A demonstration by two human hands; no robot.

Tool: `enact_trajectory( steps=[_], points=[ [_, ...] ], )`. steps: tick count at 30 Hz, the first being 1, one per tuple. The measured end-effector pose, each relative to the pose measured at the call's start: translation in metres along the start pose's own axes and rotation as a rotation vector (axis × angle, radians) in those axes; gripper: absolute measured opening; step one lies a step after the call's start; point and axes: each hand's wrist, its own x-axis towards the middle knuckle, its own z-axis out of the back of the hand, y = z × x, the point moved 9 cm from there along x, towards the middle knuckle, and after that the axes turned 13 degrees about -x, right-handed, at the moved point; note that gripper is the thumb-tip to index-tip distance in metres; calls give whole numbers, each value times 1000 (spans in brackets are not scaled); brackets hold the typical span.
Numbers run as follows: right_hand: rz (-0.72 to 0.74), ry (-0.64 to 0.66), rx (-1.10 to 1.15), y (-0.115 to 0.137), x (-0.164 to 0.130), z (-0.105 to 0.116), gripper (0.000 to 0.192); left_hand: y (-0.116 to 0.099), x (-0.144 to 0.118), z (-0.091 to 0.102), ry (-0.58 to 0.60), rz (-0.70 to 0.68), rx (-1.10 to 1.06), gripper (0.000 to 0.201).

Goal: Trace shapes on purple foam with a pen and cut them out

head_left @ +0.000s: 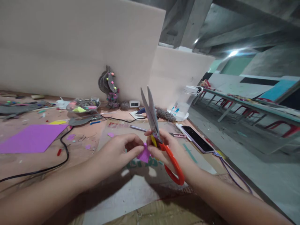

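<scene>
My left hand [127, 147] pinches a small piece of purple paper [144, 155] over the middle of the work mat. Opposite it, my right hand [167, 148] also has its fingertips at the purple piece. A pair of scissors [173, 167] with orange handles hangs on my right hand, blades pointing up and slightly parted. Something small and yellow [154, 141] shows between the right fingers and the scissors; I cannot tell what it is. A larger purple sheet [30, 138] lies on the table at the left.
A phone [198, 139] lies by the right table edge, near a clear plastic jug [182, 101]. A bowl of craft bits [85, 107], a decorated grey figure [110, 86] and a small digital clock [134, 104] stand at the back. A black cord [67, 150] crosses the left side.
</scene>
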Motion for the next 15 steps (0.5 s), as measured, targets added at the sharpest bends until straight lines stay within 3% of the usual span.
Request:
enact_trajectory(
  steps=[4, 9, 12, 15],
  points=[
    [40, -77, -3, 3, 2, 5, 27, 7, 1, -3, 13, 50, -20, 12],
    [2, -75, 16, -4, 3, 6, 31, 11, 6, 20, -202, 67, -360, 17],
    [12, -102, 22, -4, 1, 7, 30, 20, 6, 13, -181, 156, -576, 22],
    [22, -109, 43, -2, -1, 9, 28, 28, 4, -2, -123, 248, -639, 25]
  ],
)
